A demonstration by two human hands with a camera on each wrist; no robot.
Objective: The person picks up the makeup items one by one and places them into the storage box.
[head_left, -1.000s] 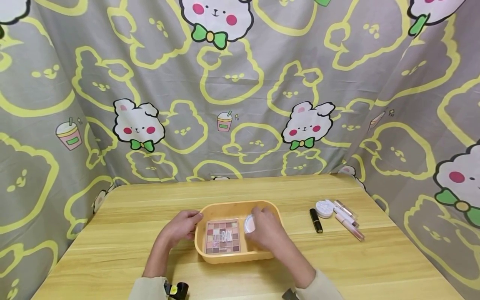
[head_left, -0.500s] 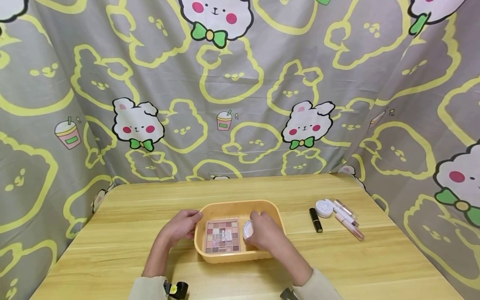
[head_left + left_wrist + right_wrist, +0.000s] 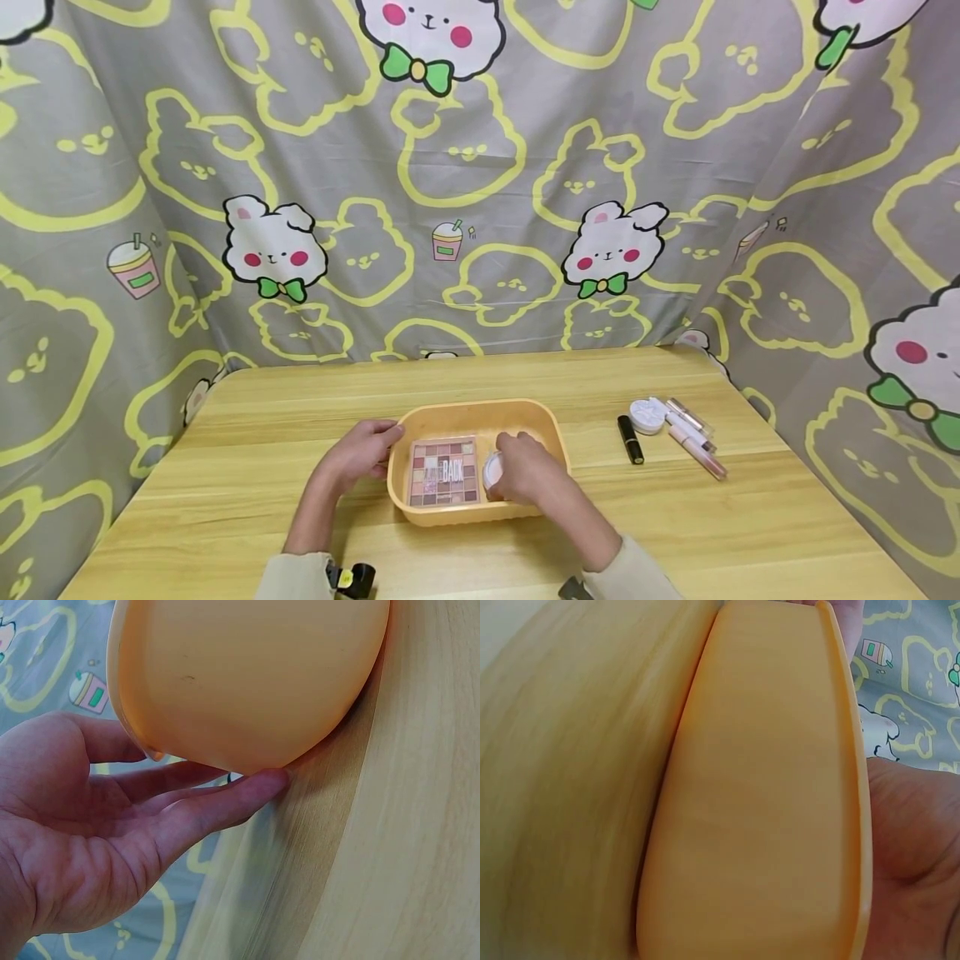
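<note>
An orange plastic basket (image 3: 480, 515) sits on the wooden table. My left hand (image 3: 363, 454) holds its left end. In the left wrist view the left thumb (image 3: 112, 740) lies at the rim and the other fingers reach along the outer wall. Inside, on the left, lies a square eyeshadow palette (image 3: 444, 472) with a clear lid and "BACK" lettering. My right hand (image 3: 525, 468) reaches into the basket's right half and grips a round white compact (image 3: 492, 471), tilted beside the palette. The right wrist view shows the basket's outer wall (image 3: 750, 780), which hides the right fingers and the compact.
To the right of the basket lie a black lipstick tube (image 3: 631, 440), a round white compact with a star pattern (image 3: 647, 416), and several slim cosmetic tubes (image 3: 697, 450). A patterned grey curtain (image 3: 480, 183) hangs behind the table (image 3: 300, 392).
My right hand has shifted slightly toward the near side of the basket with the compact, which is now more covered by the fingers. The left hand, basket and palette stay in place.
</note>
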